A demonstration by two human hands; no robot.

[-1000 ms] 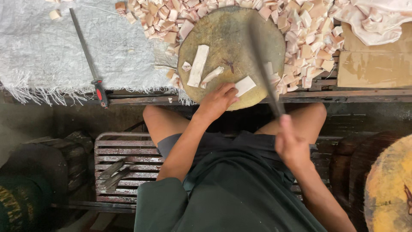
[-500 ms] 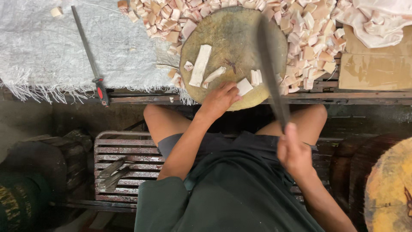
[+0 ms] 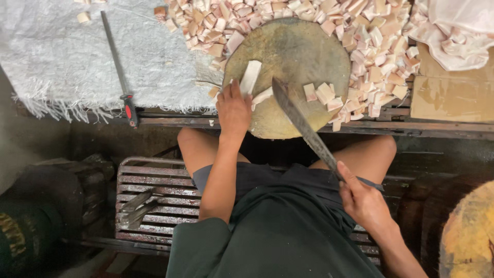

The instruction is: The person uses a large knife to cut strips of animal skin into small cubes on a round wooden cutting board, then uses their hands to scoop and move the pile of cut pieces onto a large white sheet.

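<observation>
At the far left, a frayed white woven cloth (image 3: 67,56) covers the work surface, and a long thin sharpening steel with a red-and-black handle (image 3: 117,67) lies across it, handle end toward the near edge. Below that, near the person's legs, a rusty slatted metal rack (image 3: 149,201) holds a couple of dark metal tools (image 3: 136,206).

Toward the middle, the left hand (image 3: 234,110) lies palm down on the near left part of a round, worn wooden chopping block (image 3: 293,56), fingers close together and pressed over a pale strip of cut material (image 3: 262,96); a second, longer pale strip (image 3: 250,77) lies just beyond the fingertips. Whether the fingers grip the strip or only pin it cannot be told.

Right of that hand, a long dark-bladed knife (image 3: 303,126) slants across the block, its tip close to the held strip. A few pale pink cubes (image 3: 321,93) sit on the block just right of the blade.

Further right and nearer, the right hand (image 3: 363,201) is closed around the knife's handle. Around the far and right rim of the block spreads a heap of small pale cubes (image 3: 370,46). At the far right lie a crumpled pale cloth (image 3: 453,36) and a flat brown board (image 3: 453,98).
</observation>
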